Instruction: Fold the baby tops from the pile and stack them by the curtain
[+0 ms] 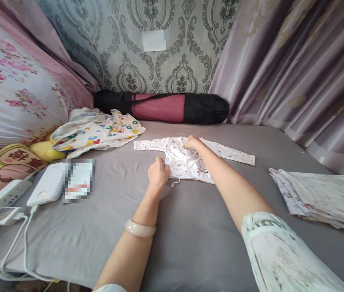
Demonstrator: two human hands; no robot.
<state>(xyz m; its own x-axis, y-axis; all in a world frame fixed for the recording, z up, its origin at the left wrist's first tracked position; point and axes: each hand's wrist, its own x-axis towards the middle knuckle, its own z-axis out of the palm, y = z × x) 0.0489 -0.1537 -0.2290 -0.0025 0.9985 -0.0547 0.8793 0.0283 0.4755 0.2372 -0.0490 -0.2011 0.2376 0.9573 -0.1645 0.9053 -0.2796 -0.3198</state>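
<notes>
A small white baby shirt [179, 162] with a fine print lies spread on the grey sheet, both long sleeves stretched out sideways. A thin tie string hangs from its lower edge. My left hand [159, 172] is closed at the shirt's left side edge, fingers curled onto the fabric. Near the neckline, my right hand [192, 142] pinches the cloth at the upper front. My right forearm crosses over the shirt's right part and hides some of it. A pale bangle sits on my left wrist.
Crumpled patterned clothes [99, 134] lie at back left, a folded stack [320, 196] at right. A black and pink rolled bag [159, 107] rests along the wall. At left are a power strip [4, 196], a white power bank [48, 182], cables and a yellow cushion [16, 160].
</notes>
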